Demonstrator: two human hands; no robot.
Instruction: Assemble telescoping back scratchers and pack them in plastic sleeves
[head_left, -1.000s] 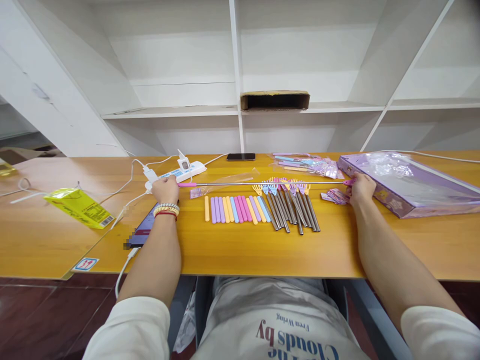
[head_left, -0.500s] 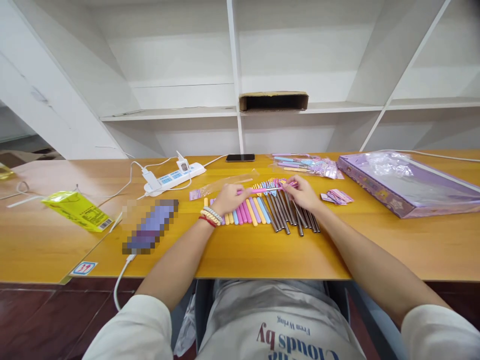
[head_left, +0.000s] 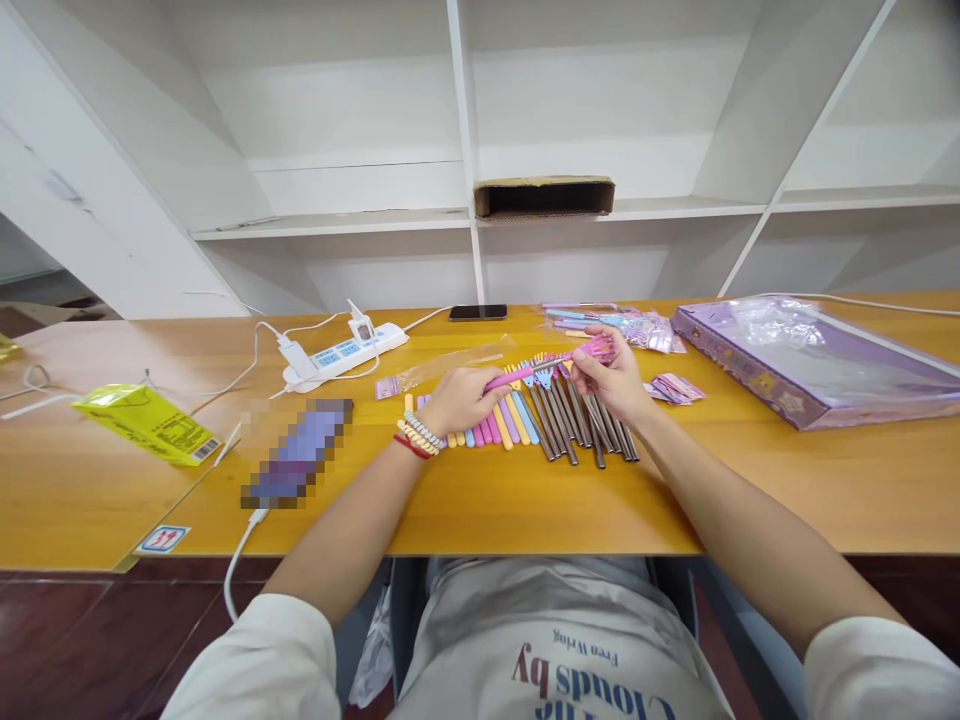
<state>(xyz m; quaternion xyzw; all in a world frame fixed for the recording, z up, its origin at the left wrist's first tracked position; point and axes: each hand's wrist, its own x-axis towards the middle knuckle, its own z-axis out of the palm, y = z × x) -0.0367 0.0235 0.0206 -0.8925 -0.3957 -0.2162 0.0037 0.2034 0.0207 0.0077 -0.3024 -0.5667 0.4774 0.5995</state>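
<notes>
1. Left hand (head_left: 463,400), centre of frame: fingers closed round the pink handle end of a back scratcher (head_left: 513,378).
2. Right hand (head_left: 616,378), just right of centre: thumb and fingers pinched near the scratcher's pink claw end; a short length of metal rod shows between the hands.
3. Scratcher sits mid-frame, raised above the desk (head_left: 570,515), tilted, claw end higher and to the right.
4. Below it: row of coloured handles (head_left: 507,428), partly hidden by the left hand; beside them, metal tubes (head_left: 561,420) with coloured claw heads.
5. Right of centre: small pile of pink cards (head_left: 676,389); above, wrapped scratchers (head_left: 637,328).
6. Far right: purple box (head_left: 806,412), clear plastic on top.
7. Left of centre: power strip (head_left: 349,354); yellow carton (head_left: 146,424) farther left.
</notes>
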